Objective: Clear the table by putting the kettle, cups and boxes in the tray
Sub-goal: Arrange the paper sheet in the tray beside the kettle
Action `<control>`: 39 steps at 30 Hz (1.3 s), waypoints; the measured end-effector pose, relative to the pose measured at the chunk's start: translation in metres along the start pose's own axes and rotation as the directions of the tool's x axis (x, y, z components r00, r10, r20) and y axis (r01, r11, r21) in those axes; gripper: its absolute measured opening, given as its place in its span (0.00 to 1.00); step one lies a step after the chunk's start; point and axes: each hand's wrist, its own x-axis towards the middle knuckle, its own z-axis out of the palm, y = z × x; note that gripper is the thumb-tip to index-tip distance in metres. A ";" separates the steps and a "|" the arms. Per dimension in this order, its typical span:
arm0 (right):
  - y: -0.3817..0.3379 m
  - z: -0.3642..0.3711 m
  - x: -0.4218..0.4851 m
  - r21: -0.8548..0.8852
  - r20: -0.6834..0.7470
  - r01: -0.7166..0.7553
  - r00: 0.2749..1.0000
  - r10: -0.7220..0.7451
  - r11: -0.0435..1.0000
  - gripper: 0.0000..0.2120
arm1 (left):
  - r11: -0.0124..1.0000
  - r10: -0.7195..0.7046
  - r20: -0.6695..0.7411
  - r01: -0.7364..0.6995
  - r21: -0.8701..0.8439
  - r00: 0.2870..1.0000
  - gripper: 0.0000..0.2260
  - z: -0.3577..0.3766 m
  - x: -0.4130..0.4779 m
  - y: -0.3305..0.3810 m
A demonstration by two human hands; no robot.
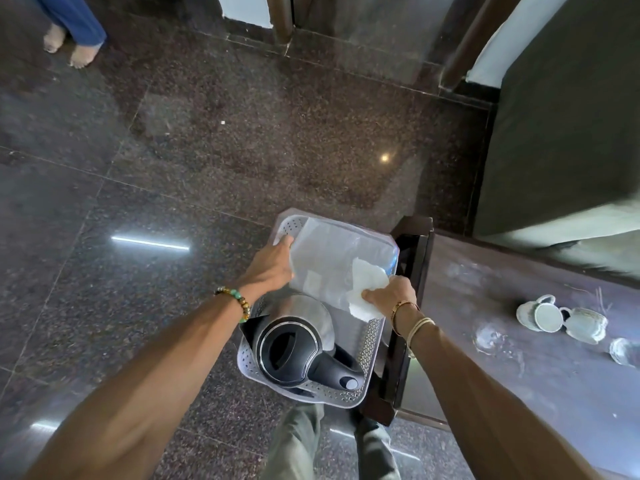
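A grey perforated tray [372, 336] hangs off the left end of a dark table [519, 368]. A steel and black kettle [294, 341] lies in the tray's near half. A clear flat plastic box [332, 261] fills the far half. My left hand [273, 268] holds the left side of the tray beside the box, fingers over its edge. My right hand [389, 296] grips a crumpled white tissue [363, 289] over the box. Two pale cups [547, 315] [587, 325] lie tipped on the table to the right, apart from both hands.
A glass item [623, 351] sits at the table's right edge and another clear glass piece [488, 336] nearer the tray. A dark bed or sofa [571, 133] stands behind the table. Polished dark floor spreads left. Another person's bare feet [69, 43] show at the top left.
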 end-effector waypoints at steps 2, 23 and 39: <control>0.002 0.000 -0.001 -0.044 0.014 0.016 1.000 -0.016 0.999 0.17 | 1.000 -0.016 0.002 0.016 -0.012 1.000 0.24 0.002 0.002 -0.002; -0.031 0.002 0.004 -0.231 -0.031 0.382 0.916 -0.399 0.895 0.19 | 0.657 0.579 0.135 -0.559 0.506 0.804 0.18 0.008 0.027 0.019; -0.029 -0.003 0.002 0.249 -0.021 0.208 0.978 -0.209 0.946 0.13 | 0.965 0.262 0.073 -0.262 -0.010 0.962 0.22 -0.003 0.016 0.037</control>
